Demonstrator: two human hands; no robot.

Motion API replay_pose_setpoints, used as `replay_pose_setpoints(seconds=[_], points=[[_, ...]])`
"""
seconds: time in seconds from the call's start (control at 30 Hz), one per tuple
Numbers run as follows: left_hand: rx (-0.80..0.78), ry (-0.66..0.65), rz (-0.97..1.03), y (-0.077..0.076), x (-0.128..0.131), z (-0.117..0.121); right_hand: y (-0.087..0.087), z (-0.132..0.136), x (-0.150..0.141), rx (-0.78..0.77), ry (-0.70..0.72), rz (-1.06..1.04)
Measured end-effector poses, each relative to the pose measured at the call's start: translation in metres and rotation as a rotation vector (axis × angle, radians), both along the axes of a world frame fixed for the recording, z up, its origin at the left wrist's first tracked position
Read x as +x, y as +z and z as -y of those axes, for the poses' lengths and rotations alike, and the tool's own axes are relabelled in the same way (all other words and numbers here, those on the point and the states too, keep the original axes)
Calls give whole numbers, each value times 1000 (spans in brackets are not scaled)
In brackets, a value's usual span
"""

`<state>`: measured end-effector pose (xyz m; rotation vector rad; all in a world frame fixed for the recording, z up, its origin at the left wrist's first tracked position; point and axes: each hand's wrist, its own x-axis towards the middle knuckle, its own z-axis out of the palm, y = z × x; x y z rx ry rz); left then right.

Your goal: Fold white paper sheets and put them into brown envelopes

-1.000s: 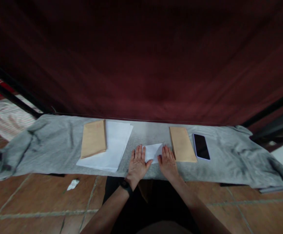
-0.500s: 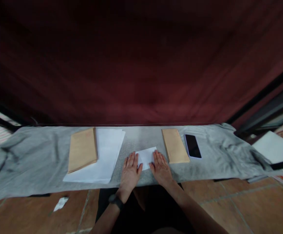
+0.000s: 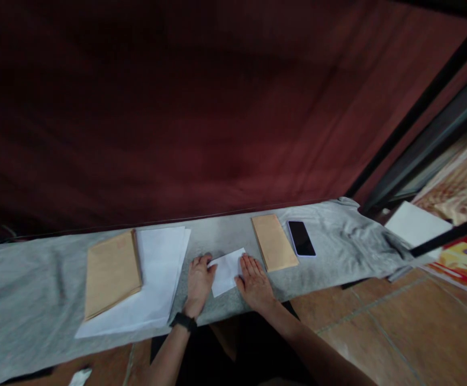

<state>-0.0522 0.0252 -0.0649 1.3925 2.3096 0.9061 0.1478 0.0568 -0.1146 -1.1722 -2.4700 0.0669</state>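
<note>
Head view: folded white paper (image 3: 225, 272) flat on the grey-clothed tabletop (image 3: 333, 241), between the two hands. Left hand (image 3: 201, 276) at the paper's left edge, fingers curled; cannot tell if it pinches. Right hand (image 3: 254, 281) laid flat over the right end, fingers extended, close together. Brown envelope (image 3: 274, 243) just right of it, then phone (image 3: 301, 238). Far left: brown envelope stack (image 3: 111, 273) atop white sheets (image 3: 163, 268).

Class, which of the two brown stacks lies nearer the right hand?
The right stack, beside the phone; the left stack lies past the left hand, overlapping white sheets.
</note>
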Motion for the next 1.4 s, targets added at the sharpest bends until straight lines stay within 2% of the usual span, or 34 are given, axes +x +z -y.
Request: replay_pose_setpoints(seconds=[0.2,0.33,0.43,0.53,0.63,0.8,0.87,0.97,1.13,1.27,1.4], points=[[8,52,308,2,-7,0,7,1,3,-23,16,-33],[30,133,594,0,-1,7,23,2,14,-56,210,-42],[52,219,764,1,2,14,29,1,20,-76,333,-57],[78,257,874,6,1,23,25,-4,21,-95,268,-168],[108,221,992,14,-2,31,23,-13,20,-140,200,-311],[153,87,1193,28,-7,38,41,-34,14,-155,150,-401],[132,51,1187,30,-8,40,52,-43,9,-187,156,-433],[61,112,1029,26,-8,43,64,-58,-1,-248,190,-435],[25,214,962,15,-5,43,68,-74,-20,-215,169,-370],[13,265,977,10,4,41,53,-60,-31,-70,104,-313],[-2,294,993,6,12,43,24,-21,-38,-88,178,-218]])
